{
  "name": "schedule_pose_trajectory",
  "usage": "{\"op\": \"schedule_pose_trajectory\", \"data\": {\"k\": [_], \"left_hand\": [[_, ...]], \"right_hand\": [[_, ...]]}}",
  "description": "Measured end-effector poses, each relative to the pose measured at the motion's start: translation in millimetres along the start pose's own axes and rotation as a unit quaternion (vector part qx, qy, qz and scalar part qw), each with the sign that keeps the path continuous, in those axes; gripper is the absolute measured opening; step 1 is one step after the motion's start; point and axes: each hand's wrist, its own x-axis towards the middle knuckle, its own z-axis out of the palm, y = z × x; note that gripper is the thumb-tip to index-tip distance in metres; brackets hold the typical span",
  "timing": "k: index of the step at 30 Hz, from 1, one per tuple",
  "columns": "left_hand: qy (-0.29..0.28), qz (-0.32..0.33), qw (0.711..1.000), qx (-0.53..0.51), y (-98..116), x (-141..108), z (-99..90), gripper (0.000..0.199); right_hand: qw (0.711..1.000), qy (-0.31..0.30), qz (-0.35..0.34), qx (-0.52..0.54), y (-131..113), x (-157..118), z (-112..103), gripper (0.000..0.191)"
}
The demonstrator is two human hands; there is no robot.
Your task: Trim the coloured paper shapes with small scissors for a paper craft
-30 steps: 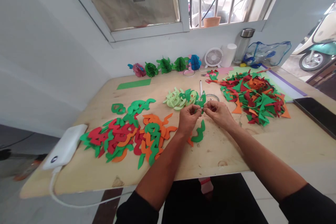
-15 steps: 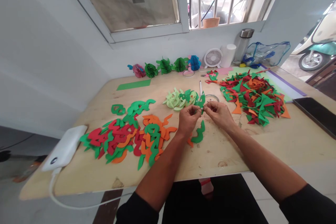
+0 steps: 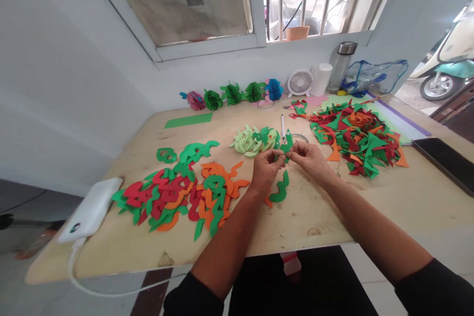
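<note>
Between my two hands is a small cut piece of green paper [image 3: 287,141], its pointed end sticking up above the fingers. My left hand [image 3: 267,168] pinches its lower left side. On the other side my right hand [image 3: 308,159] grips it with thumb and forefinger, close beside the left fingertips. The part under the fingers is hidden. Just below the hands lies a wavy green paper cutout [image 3: 280,188], with a bit of orange paper at its left. Behind the left hand is a heap of pale green paper cutouts [image 3: 247,140].
Red, green and orange cutouts [image 3: 170,190] are heaped at the left, near a white power bank [image 3: 91,207]. Pointed paper scraps [image 3: 365,140] cover the right, beside a phone [image 3: 446,160]. A pen [image 3: 283,126], small fan [image 3: 300,82] and paper figures [image 3: 232,94] are farther back.
The green paper piece has turned slightly and shifted a little to the right between my fingers. Both hands stay in nearly the same place.
</note>
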Motion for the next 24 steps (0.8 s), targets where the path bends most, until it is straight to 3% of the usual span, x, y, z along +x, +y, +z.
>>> {"op": "schedule_pose_trajectory", "data": {"k": [9,14,24], "left_hand": [[-0.021,-0.051,0.998,-0.022,12,-2,0.2,0.031],[0.012,-0.067,0.993,-0.091,13,0,-1.1,0.045],[0.030,-0.046,0.998,-0.028,8,-1,1.1,0.023]], "right_hand": [[1.000,0.015,0.023,-0.005,2,2,-1,0.024],[1.000,0.003,0.024,-0.014,6,3,-4,0.022],[0.999,-0.033,0.020,-0.002,0,0,0,0.021]]}}
